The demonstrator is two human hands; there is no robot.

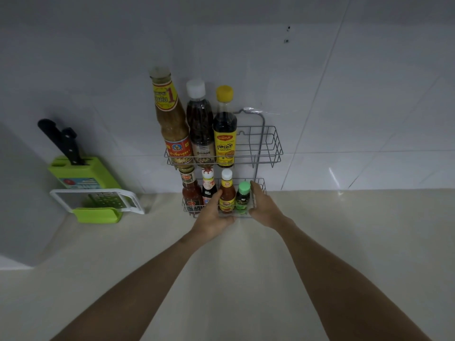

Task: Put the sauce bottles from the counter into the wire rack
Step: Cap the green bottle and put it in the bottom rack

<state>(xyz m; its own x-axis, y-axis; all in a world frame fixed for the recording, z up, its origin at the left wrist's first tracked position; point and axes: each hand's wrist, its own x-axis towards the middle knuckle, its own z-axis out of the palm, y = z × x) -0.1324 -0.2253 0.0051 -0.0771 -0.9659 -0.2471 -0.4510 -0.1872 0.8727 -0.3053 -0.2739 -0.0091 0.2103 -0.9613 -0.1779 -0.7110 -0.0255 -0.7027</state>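
Seven sauce bottles are held upright in the wire rack (270,153); none is seen on the bench (246,267). Left hand (211,217) grip is pinched on the orange-labelled bottle (227,193). Right hand (263,207) fingers lie spread beside the green-capped bottle (243,196), apparently steadying it.

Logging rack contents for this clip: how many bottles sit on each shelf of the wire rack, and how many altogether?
Top shelf: 3 tall bottles, from the tan sauce bottle rightwards.
Bottom shelf: 4 small bottles, ending at the green-capped bottle.
Total: 7.
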